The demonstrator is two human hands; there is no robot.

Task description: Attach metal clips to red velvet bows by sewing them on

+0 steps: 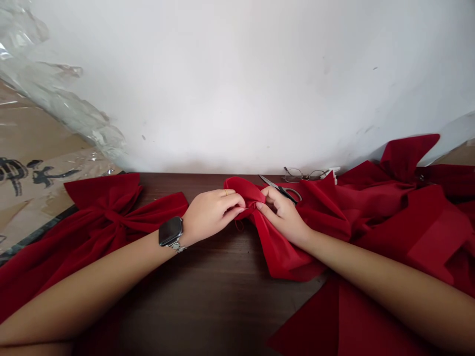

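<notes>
Both my hands work at the gathered middle of a red fabric bow above the table. My left hand, wearing a ring and with a watch at the wrist, is closed in a pinch at the left of the knot. A thin needle just shows at its fingertips. Below them hangs a small loop of red thread. My right hand is closed on the bow's folded centre, thumb in front. Part of the knot is hidden by the fingers. Scissors lie right behind the bow.
Another red bow lies at the left of the dark wooden table. Red fabric is heaped on the right. Eyeglasses rest by the white wall. At far left stands a plastic-wrapped cardboard box.
</notes>
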